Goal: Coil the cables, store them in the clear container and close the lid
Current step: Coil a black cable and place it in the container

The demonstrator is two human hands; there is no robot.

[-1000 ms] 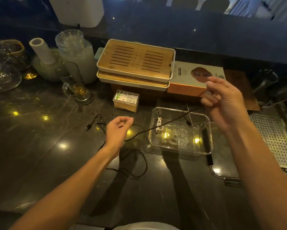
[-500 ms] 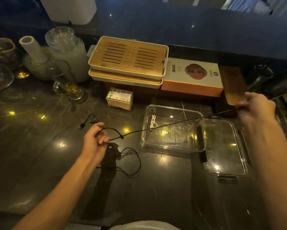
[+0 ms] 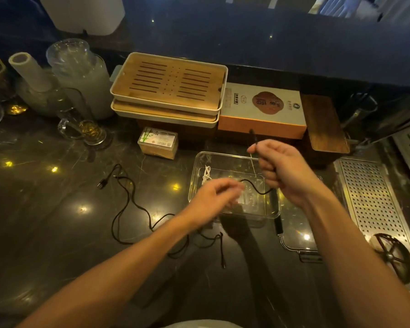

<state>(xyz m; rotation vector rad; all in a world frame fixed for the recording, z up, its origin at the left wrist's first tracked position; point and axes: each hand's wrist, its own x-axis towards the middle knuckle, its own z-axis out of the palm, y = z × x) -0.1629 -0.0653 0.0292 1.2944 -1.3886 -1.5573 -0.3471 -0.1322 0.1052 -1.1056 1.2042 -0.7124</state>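
Observation:
A thin black cable [image 3: 125,202] trails in loose loops over the dark marble counter, its plug end at the left. My right hand [image 3: 282,171] is closed on the cable's other end above the clear container [image 3: 199,162], with a short black tip sticking up past the fingers. My left hand [image 3: 213,200], blurred, pinches the same cable over the container's near left corner; a short slack run hangs between both hands. A small coiled white cable [image 3: 207,175] lies inside the container. The clear lid [image 3: 294,242] lies flat to the container's right, partly hidden by my right arm.
Stacked bamboo tea trays [image 3: 168,88] and an orange-and-white box [image 3: 263,107] stand behind the container. A small clear box [image 3: 157,143] sits at the left rear. Glassware [image 3: 80,76] crowds the far left. A perforated metal drain tray [image 3: 374,202] lies at the right.
Both hands have come together over the container: the right moved left from the far right, the left moved right from the counter, and the taut cable between them has gone slack.

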